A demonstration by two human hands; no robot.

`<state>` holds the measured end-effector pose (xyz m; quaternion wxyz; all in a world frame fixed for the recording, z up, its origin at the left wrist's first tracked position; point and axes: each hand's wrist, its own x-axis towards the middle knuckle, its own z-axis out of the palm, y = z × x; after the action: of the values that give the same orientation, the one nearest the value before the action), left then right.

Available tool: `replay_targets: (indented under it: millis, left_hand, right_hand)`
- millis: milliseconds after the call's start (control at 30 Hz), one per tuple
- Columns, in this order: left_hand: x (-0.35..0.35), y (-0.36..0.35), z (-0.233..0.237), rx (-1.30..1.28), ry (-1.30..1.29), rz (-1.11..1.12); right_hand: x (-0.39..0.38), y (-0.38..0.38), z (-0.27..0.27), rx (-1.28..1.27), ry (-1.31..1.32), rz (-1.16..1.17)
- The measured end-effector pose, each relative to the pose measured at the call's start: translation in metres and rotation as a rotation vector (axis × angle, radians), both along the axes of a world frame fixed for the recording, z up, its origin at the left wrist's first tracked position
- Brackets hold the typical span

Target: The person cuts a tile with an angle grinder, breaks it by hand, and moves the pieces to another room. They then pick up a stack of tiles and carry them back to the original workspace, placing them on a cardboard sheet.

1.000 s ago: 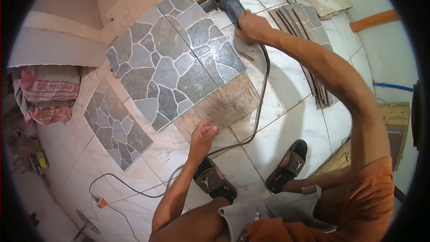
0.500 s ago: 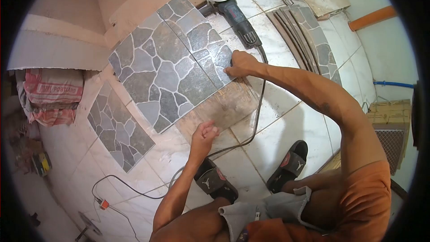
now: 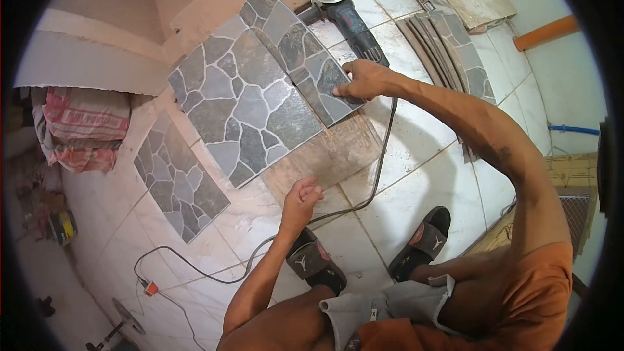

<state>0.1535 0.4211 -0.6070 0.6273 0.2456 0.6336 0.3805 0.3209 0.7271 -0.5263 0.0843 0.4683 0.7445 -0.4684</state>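
My right hand (image 3: 365, 80) grips the near right end of a narrow stone-patterned tile strip (image 3: 300, 49). The strip lies at a slight angle along the right side of a large stone-patterned tile (image 3: 244, 101), its edge raised a little. Beneath them a dusty board (image 3: 325, 156) shows. My left hand (image 3: 302, 198) hovers near the board's front edge with its fingers curled; whether anything is in them is too small to tell. Just beyond my right hand an angle grinder (image 3: 351, 26) lies on the floor, its disc facing up.
Another patterned tile (image 3: 179, 175) lies at the left. Narrow strips (image 3: 432, 49) are stacked at the upper right. A black cord (image 3: 380, 162) runs past my sandals (image 3: 315, 261). Cement bags (image 3: 84, 127) stand at the far left, an orange pipe (image 3: 546, 32) at the right.
The narrow strip has tilted and separated from the large tile along their shared line, with my right hand on it. My left hand has barely moved. The whole view has shifted slightly.
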Motion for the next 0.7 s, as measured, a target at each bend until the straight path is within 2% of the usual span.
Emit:
replay_targets:
  millis: [67,167,267,367,533,600,700]
  left_hand:
    - [-0.001,0.0,0.001,0.004,0.017,-0.002]
    - [-0.002,0.0,0.005,0.008,0.031,0.009]
    - [-0.002,0.001,0.007,0.015,0.045,0.021]
    - [-0.003,-0.001,0.009,0.054,0.06,0.048]
    - [-0.023,-0.003,0.013,0.176,0.155,0.188]
    - [-0.046,0.007,0.028,0.256,0.398,0.244]
    - [-0.108,0.014,0.011,0.301,0.707,0.393]
  right_hand:
    - [0.001,0.001,0.0,0.057,0.071,0.082]
    - [-0.006,-0.012,0.013,0.32,0.265,0.104]
    - [-0.015,-0.009,0.036,0.363,0.263,0.041]
    - [-0.009,-0.005,0.073,0.25,0.283,-0.058]
    - [0.047,-0.019,0.126,0.284,0.269,-0.135]
    - [0.085,-0.019,0.142,0.328,0.255,-0.157]
    - [0.138,-0.023,0.165,0.383,0.267,-0.222]
